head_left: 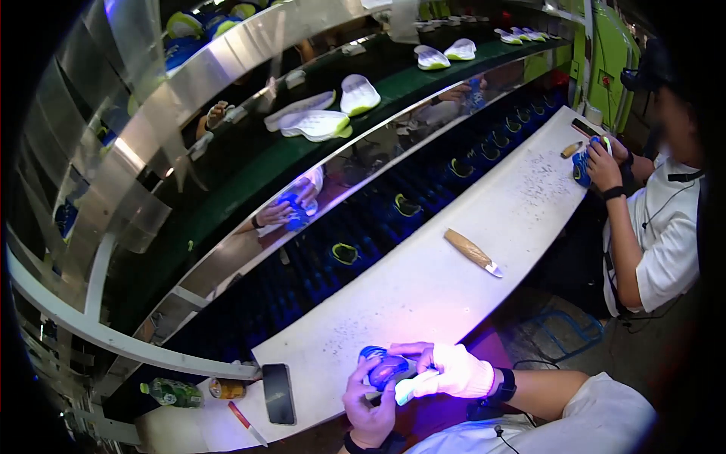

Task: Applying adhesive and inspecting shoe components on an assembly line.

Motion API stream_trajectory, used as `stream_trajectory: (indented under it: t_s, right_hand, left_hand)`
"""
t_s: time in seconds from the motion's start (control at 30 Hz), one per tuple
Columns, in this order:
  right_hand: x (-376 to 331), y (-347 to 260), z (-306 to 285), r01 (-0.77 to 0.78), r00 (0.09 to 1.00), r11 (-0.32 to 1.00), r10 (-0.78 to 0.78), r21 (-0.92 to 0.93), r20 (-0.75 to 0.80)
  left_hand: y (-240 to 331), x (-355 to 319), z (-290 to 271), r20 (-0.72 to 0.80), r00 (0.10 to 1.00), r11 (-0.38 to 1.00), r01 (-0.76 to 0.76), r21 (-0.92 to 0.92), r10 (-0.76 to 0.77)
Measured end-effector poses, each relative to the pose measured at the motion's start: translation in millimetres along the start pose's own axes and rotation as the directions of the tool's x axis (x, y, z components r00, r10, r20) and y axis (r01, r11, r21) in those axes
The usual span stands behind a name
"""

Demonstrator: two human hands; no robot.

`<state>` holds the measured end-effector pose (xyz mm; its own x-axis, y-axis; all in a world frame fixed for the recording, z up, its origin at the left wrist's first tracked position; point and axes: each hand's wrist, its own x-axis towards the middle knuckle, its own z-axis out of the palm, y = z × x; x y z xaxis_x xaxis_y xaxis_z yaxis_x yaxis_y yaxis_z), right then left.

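Note:
Low in the middle of the head view, my bare left hand (367, 405) is closed around a blue shoe (388, 371), held just above the table's near edge. My right hand (460, 372) wears a white glove, lit violet, and its fingers reach to the shoe from the right. Between those gloved fingers is a short pale piece (409, 388), glowing bluish white, close against the shoe. Its kind is not clear. Part of the shoe is hidden behind my fingers.
On the white table (386, 303) lie a wooden-handled knife (473, 252), a phone (278, 393), a red-handled knife (247, 422), a green bottle (172, 392) and a can (227, 388). White soles (316, 125) ride a green belt beyond dark rollers carrying shoes. A co-worker (650, 219) sits right, holding a blue shoe.

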<state>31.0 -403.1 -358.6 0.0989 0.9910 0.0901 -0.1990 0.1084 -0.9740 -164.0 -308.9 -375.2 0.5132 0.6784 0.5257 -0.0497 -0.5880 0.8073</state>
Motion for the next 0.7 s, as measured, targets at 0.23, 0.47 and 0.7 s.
stream_trajectory:
  t_s: [0.23, 0.47, 0.7]
  right_hand:
    - [23, -4, 20, 0.007, 1.000, 0.997, -0.005, 0.075, -0.015]
    - [22, 32, 37, 0.188, 0.977, 0.960, -0.161, 0.209, -0.139]
    - [8, 32, 42, 0.231, 0.969, 0.969, -0.220, 0.089, -0.115]
  left_hand:
    - [15, -2, -24, 0.001, 0.997, 0.980, 0.073, 0.183, -0.075]
    - [10, -18, -8, -0.039, 0.988, 0.982, 0.145, -0.118, -0.151]
    - [17, -39, 5, -0.148, 0.961, 0.943, 0.188, -0.273, -0.234]
